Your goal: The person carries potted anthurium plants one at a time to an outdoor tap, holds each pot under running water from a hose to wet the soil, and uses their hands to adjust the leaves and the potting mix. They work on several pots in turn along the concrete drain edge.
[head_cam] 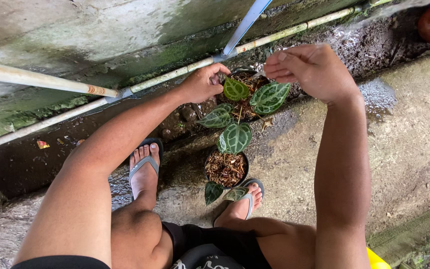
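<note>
The left hand [202, 83] grips the rim of the far black pot [245, 77], which sits in the wet drain channel [185, 119]. The right hand [308, 67] hovers over the veined leaves [269, 97], fingers loosely curled, holding nothing I can make out. Best to steady the pot and spare the foliage. A second pot [226, 169] stands nearer the feet.

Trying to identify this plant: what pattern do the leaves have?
Dark green leaves with pale, whitish veins, clearest in the head view.
</note>
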Motion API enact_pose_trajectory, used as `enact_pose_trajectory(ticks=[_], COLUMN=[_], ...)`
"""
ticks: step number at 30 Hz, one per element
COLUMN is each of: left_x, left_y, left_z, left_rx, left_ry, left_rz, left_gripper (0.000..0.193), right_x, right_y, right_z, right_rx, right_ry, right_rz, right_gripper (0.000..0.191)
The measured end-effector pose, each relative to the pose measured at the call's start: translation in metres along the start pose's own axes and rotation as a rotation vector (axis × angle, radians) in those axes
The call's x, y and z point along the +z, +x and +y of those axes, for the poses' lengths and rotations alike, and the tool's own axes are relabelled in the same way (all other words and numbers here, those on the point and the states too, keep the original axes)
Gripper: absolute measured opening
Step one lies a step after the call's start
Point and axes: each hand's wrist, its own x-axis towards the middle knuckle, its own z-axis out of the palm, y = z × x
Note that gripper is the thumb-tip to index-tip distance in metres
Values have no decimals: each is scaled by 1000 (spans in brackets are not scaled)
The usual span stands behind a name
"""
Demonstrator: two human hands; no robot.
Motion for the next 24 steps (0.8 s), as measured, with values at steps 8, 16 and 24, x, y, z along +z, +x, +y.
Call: enact_pose_trajectory(ticks=[8, 16, 24], left_x=[-3, -8, -12], left_y=[0, -4, -2], left_z=[10, 21, 21], left_rx=[-62, -27, 20], left_ry=[2, 3, 24], left_rz=[-29, -27, -16], left_gripper=[46, 46, 46], right_x=[-1, -4, -2], right_y=[0, -1, 5], right_z=[3, 8, 10], right_rx=[-17, -20, -16], right_ry=[56, 12, 88], right_rz=[24, -20, -12], right_gripper=[26, 25, 25])
